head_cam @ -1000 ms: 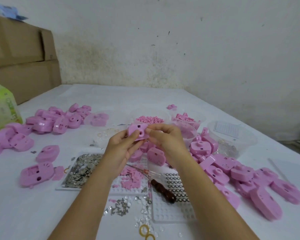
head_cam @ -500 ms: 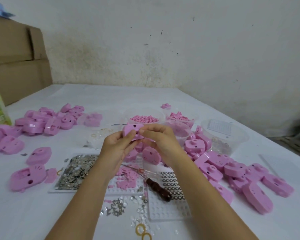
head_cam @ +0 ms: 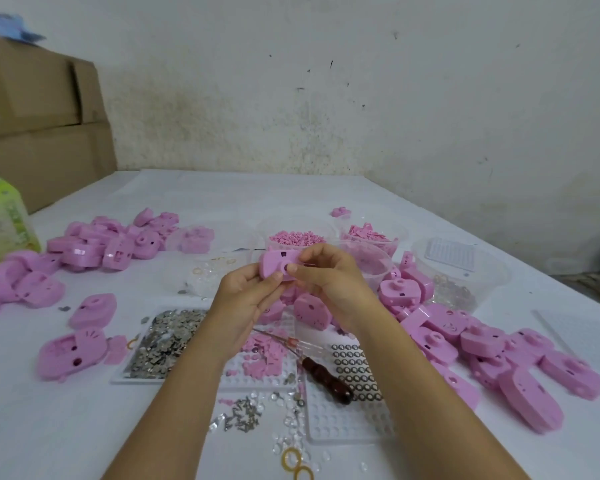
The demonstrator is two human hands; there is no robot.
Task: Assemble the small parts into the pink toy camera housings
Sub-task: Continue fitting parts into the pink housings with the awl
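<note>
Housing [head_cam: 278,265] sits raised above the counter [head_cam: 222,195], between the 2 hands. Left hand [head_cam: 248,294] grips its lower edge; right hand [head_cam: 326,275] pinches its front.

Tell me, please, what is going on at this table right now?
A person holds one pink camera housing above the table with both hands. The left hand grips its lower left end, and the right hand pinches its front by the round hole. Other housings lie in piles on both sides. A screwdriver lies untouched below, near a tray of small metal parts.
</note>
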